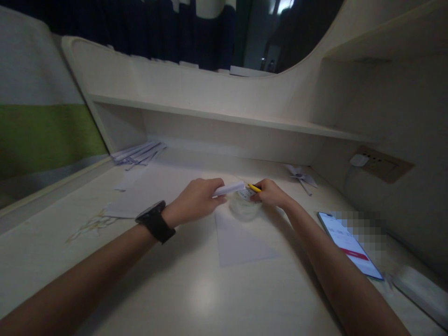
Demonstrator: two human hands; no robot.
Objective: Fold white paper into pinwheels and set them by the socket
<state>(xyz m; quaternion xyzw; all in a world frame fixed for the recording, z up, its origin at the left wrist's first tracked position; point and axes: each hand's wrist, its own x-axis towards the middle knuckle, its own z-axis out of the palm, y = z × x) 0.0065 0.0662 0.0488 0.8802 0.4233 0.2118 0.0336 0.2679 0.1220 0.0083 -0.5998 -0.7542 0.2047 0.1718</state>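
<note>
My left hand (pixel 196 200), with a black watch (pixel 156 220) on its wrist, is closed on a white rolled or folded piece of paper (pixel 229 188) that points to the right. Close to the paper's far end, my right hand (pixel 271 192) grips a slim yellow-and-black tool (pixel 254 188); its exact kind is too small to make out. Under both hands stands a clear round object (pixel 243 207), blurred, like a jar or a roll of tape. A triangular sheet of paper (pixel 241 242) lies flat on the desk in front of it.
Folded paper strips (pixel 140 153) are piled at the back left beside flat white sheets (pixel 154 182). A paper pinwheel (pixel 301 177) lies at the back right. A lit phone (pixel 350 245) rests on the right, below a wall socket (pixel 383 163) with a plugged-in charger. A shelf (pixel 224 116) spans the back.
</note>
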